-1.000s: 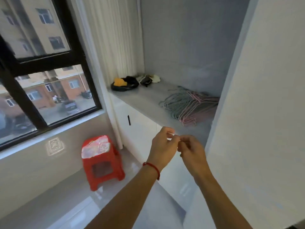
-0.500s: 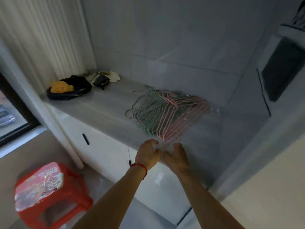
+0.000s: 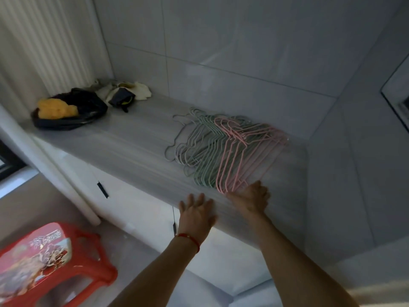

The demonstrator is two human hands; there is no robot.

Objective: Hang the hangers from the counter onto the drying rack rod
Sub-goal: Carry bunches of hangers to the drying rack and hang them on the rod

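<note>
A pile of thin wire hangers lies on the grey counter (image 3: pixel 124 151): pink hangers (image 3: pixel 241 151) on the right, green hangers (image 3: pixel 203 149) in the middle, a few grey ones at the left. My right hand (image 3: pixel 251 199) reaches over the counter's front edge, fingers loosely spread, its fingertips at the near ends of the pink hangers. My left hand (image 3: pixel 195 212), with a red string on the wrist, is flat and open just left of it, at the counter edge, holding nothing. No drying rack rod is in view.
A black bag with a yellow bundle (image 3: pixel 66 110) and some crumpled cloths (image 3: pixel 124 93) sit at the counter's far left. White cabinet doors (image 3: pixel 124 202) run under the counter. A red plastic stool (image 3: pixel 46 260) stands on the floor at lower left. Tiled walls close in behind and right.
The view has swung from the window to the counter and closed in. My hands, earlier together in the air, have parted and reached forward to the front of the hanger pile.
</note>
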